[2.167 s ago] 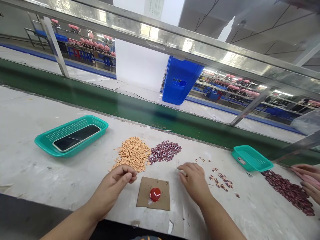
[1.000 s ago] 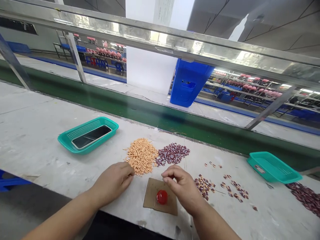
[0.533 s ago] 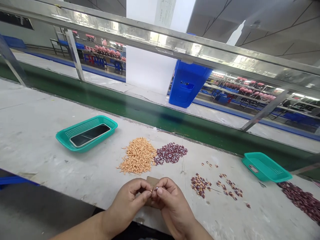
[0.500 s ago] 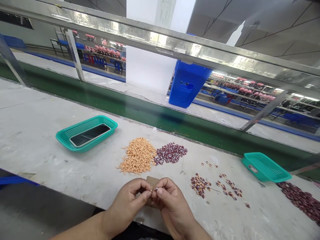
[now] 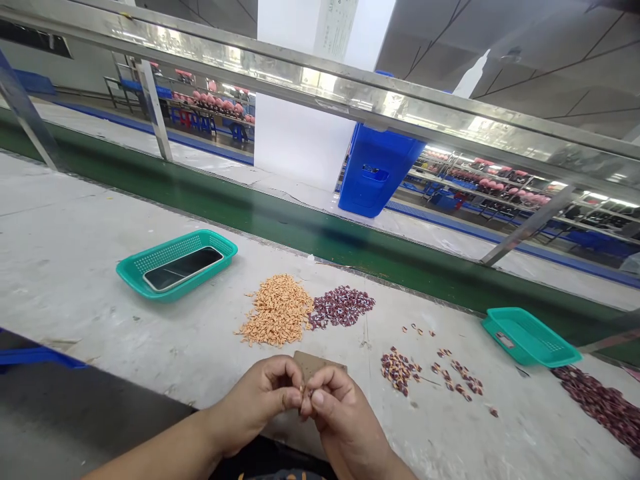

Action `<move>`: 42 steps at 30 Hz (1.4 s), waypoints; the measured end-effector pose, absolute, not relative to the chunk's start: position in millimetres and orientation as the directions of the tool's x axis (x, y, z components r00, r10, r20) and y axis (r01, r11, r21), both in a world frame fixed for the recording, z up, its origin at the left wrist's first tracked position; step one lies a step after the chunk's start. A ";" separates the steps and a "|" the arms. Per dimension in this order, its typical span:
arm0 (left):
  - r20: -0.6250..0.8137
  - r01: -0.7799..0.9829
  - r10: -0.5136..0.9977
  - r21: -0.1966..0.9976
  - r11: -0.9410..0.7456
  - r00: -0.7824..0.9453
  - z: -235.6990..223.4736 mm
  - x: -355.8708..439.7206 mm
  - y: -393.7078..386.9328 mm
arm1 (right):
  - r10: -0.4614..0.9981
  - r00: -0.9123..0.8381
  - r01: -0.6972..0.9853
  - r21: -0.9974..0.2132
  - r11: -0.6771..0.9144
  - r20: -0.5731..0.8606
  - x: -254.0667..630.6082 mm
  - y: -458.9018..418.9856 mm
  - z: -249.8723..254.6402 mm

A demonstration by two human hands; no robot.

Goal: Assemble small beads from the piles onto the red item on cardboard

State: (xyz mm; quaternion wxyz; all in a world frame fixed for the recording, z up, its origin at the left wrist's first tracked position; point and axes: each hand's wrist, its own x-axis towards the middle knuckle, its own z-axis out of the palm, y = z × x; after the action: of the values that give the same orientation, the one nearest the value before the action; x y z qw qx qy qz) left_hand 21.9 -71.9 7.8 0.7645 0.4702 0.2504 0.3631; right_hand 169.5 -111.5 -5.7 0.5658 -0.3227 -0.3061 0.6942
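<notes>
My left hand [image 5: 257, 403] pinches a small orange piece [image 5: 301, 389], of which only a speck shows. Against it, my right hand [image 5: 347, 420] pinches a tiny purple piece [image 5: 311, 393], mostly covered by the fingertips. Both hands meet over a brown cardboard square [image 5: 323, 363]; the red round thing seen on it earlier is hidden. Beyond the hands lies a heap of small orange curved pieces [image 5: 277, 310], touching a smaller heap of purple and white pieces [image 5: 343, 307]. Several joined purple-and-orange pieces [image 5: 397, 370] are piled right of my right hand.
A green basket [image 5: 130, 270] at left holds a phone [image 5: 183, 268]. Another green basket [image 5: 535, 337] stands at right beside a dark purple heap [image 5: 600, 410]. More joined pieces [image 5: 457, 377] lie scattered. A metal rail [image 5: 320, 80] crosses above, and a blue bin [image 5: 377, 173] stands behind.
My hands moved from apart, near the heaps, to together over the cardboard, covering the red round thing. In the last half second only the fingers shifted slightly, pressing closer.
</notes>
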 end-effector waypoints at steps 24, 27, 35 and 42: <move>-0.216 -0.240 0.836 0.895 0.376 0.505 -6.8 29.0 -79.9 | 0.971 -0.085 0.579 -0.782 0.232 0.225 210.6 -102.3 -12.2; -0.219 -0.243 0.824 0.888 0.390 0.523 -7.4 31.1 -80.9 | 0.971 -0.017 0.357 -0.905 0.230 0.240 202.7 -105.4 -11.2; -0.194 -0.260 0.817 0.887 0.383 0.544 -9.8 31.3 -80.1 | 0.972 0.035 0.200 -0.954 0.222 0.234 188.2 -109.0 -6.3; -0.197 -0.270 0.819 0.881 0.389 0.539 -8.6 30.1 -81.8 | 0.976 0.040 0.229 -0.952 0.201 0.215 188.1 -107.8 -11.3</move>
State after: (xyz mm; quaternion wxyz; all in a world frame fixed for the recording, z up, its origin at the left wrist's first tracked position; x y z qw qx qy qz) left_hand 30.1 -81.8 -8.6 0.7679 0.4240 0.3238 0.3545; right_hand 188.1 -107.8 -11.3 0.5062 -0.5135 -0.5867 0.3687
